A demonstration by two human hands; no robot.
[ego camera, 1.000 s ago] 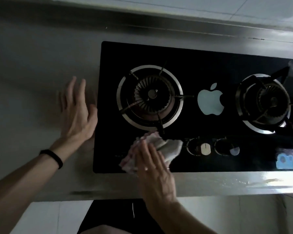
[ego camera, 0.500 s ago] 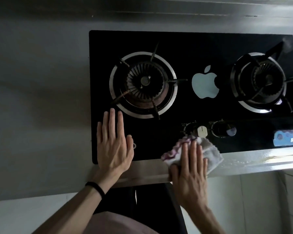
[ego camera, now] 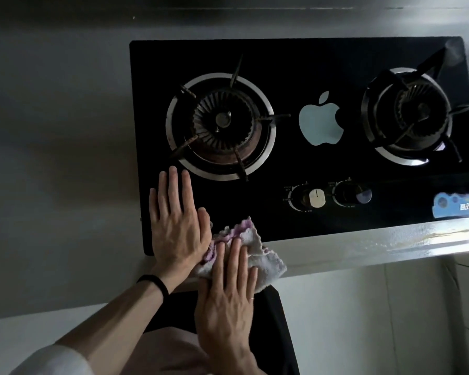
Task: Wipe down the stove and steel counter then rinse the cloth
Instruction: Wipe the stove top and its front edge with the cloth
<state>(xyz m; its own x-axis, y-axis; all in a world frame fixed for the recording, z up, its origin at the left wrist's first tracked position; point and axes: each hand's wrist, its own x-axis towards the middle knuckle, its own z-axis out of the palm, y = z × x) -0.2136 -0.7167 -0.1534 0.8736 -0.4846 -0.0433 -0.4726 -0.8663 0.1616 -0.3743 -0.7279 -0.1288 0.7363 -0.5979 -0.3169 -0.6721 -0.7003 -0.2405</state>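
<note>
Right hand (ego camera: 228, 296) with straight fingers pressing a crumpled white cloth with purple trim (ego camera: 260, 255) on the steel counter's front edge (ego camera: 363, 247), left hand (ego camera: 178, 223) flat on the black glass two-burner gas stove (ego camera: 322, 63), black wristband (ego camera: 155, 282) on the left wrist

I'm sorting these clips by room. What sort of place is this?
Probably a home kitchen: a black two-burner gas stove is set into a steel counter, with a pale control knob at its front, and the right hand presses a cloth at the stove's front edge.
</note>
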